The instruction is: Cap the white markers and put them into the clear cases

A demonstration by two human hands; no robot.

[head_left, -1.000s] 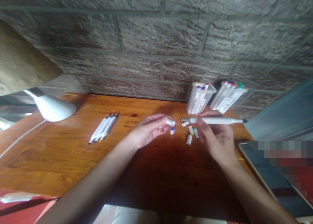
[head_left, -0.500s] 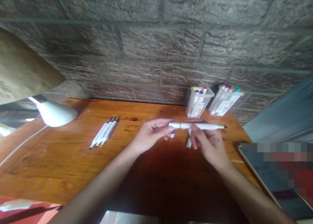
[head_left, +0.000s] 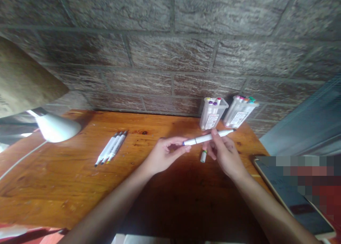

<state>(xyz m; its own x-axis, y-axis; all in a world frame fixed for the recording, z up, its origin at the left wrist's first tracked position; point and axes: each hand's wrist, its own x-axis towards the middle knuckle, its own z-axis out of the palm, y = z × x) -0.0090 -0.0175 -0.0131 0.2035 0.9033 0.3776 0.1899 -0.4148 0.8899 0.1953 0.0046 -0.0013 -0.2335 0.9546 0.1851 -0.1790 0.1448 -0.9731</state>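
Note:
A white marker (head_left: 204,138) is held level between my two hands, its right end tilted slightly up. It has a blue end at the left and a bare dark tip at the right. My left hand (head_left: 168,155) is closed on the blue end, thumb and fingers pinching it. My right hand (head_left: 226,153) is closed around the middle of the barrel, thumb on top. Just under the right fingers is a small white cap (head_left: 203,157) with a greenish edge; whether the fingers touch it is unclear.
Several white markers (head_left: 110,148) lie side by side on the wooden table (head_left: 66,176). Two clear marker boxes, a left one (head_left: 211,118) and a right one (head_left: 238,114), stand by the brick wall. A white lamp (head_left: 57,126) is at left, a tablet (head_left: 293,198) at right.
The marker's right end has swung upward, while its left end has dipped. My left hand has shifted down a little. The small blue-ended cap below the marker is no longer visible.

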